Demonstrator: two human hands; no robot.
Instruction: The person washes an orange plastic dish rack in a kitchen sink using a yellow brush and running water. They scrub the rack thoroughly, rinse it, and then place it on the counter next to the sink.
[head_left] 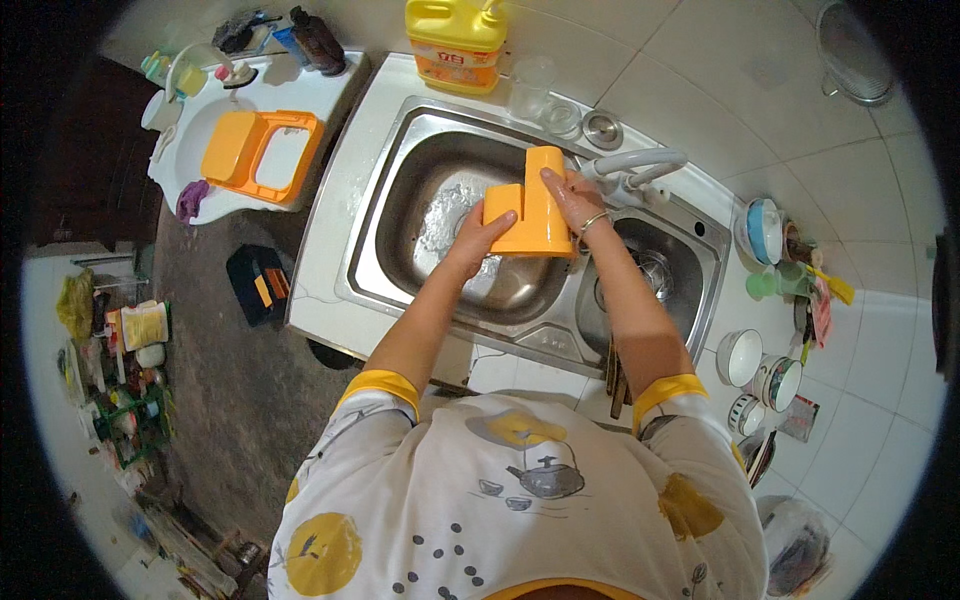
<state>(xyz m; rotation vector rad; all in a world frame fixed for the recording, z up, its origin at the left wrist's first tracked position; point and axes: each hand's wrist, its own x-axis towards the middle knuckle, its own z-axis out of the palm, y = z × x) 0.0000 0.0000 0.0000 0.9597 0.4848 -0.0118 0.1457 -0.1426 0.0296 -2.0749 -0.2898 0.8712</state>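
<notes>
An orange plastic container [535, 215], box-shaped with a raised part, hangs over the left basin of a steel double sink [400, 190]. My left hand [478, 235] grips its left side from below. My right hand [572, 197] presses against its right side, wet and with a bangle on the wrist. A grey tap [635, 162] reaches in from the right, just beside my right hand.
A yellow detergent jug [455, 42] and clear glasses [530, 85] stand behind the sink. Bowls and cups [765, 375] crowd the counter at right. A white washbasin [230, 150] with an orange tray sits at left. Chopsticks [615, 365] lie at the sink's front edge.
</notes>
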